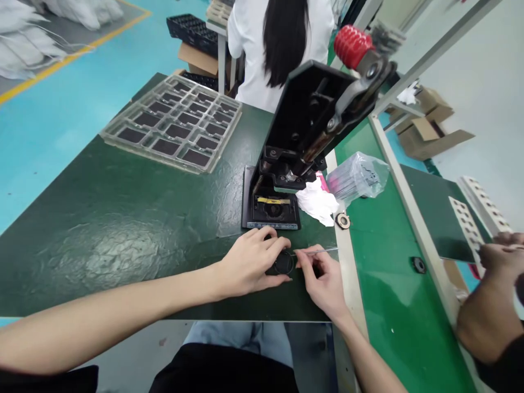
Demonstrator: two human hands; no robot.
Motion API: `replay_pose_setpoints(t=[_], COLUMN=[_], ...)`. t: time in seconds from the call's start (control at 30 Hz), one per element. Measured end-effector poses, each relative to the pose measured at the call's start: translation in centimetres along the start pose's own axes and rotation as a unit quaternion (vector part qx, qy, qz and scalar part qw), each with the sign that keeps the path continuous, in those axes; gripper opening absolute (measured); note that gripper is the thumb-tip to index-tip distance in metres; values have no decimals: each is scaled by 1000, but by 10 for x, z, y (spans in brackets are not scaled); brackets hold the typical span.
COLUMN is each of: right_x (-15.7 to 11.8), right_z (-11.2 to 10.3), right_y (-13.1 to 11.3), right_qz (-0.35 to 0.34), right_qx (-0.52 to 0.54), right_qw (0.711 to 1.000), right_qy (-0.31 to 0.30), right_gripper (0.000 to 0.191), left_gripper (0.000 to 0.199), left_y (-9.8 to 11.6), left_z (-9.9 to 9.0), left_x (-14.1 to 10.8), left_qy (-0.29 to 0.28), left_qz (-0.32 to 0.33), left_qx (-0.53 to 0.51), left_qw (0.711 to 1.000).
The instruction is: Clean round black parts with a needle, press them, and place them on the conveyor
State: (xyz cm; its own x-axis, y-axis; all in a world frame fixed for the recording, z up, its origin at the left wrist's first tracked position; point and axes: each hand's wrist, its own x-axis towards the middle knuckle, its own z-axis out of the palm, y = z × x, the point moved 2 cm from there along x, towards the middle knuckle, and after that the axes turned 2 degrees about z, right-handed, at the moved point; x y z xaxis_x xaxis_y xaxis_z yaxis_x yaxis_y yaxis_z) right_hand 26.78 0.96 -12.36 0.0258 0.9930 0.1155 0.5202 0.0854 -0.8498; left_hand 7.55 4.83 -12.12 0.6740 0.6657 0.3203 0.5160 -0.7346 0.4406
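Note:
On the green table top, just in front of the press base, my left hand [256,262] is closed around a small black part with a round ring on its face [283,263]. Its fingers and thumb grip the part from the left. My right hand [323,278] pinches a thin metal tool [325,251], like a slim rod or tweezers. The tool's tip meets the right edge of the black part, mostly hidden by the fingertips. Directly beyond both hands stands a black hand press [303,125] with a red grip. A yellow strip [273,201] crosses its lower plate.
At the left lies a clear compartment tray [208,164] with dark squares. White tissue [317,202], a plastic-wrapped bundle [357,176] and a small round part [343,220] are right of the press. Another black part [418,265] rests on the green conveyor. Co-workers are ahead and right.

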Motion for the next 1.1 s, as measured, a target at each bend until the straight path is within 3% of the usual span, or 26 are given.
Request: replay_pose_setpoints(t=[0.23, 0.43, 0.67, 0.77, 0.87, 0.93, 1.03, 1.1], right_x=[4, 1, 1, 0, 3, 8, 15, 18], right_z=[1, 2, 7, 12, 13, 10, 1, -3], right_y=[-3, -7, -12, -12, -9, -4, 6, 10], right_qz=[-26, -83, -172, -179, -139, -60, 64, 91], right_qx=[-17, -48, -147, -169, -124, -41, 126, 198], right_qw=[999, 995, 974, 969, 983, 997, 987, 966], right_qy=[-14, -5, -6, 3, -3, -3, 80, 135], right_gripper=[20, 13, 12, 15, 19, 24, 32, 35], left_gripper=[53, 56, 49, 50, 57, 59, 58, 57], left_y=[-3, -2, -1, -3, -5, -6, -7, -7], left_z=[2, 2, 2, 4, 5, 7, 8, 9], left_x=[2, 2, 0, 0, 2, 2, 3, 3], left_qy=[-14, -12, -20, -20, -19, -20, -24, -26], left_qz=[-17, -7, -5, -9, -28, -39, -46, -52], left_qx=[-72, -66, -88, -130, -159, -165, -166, -161], left_qw=[997, 998, 996, 991, 987, 985, 985, 985])
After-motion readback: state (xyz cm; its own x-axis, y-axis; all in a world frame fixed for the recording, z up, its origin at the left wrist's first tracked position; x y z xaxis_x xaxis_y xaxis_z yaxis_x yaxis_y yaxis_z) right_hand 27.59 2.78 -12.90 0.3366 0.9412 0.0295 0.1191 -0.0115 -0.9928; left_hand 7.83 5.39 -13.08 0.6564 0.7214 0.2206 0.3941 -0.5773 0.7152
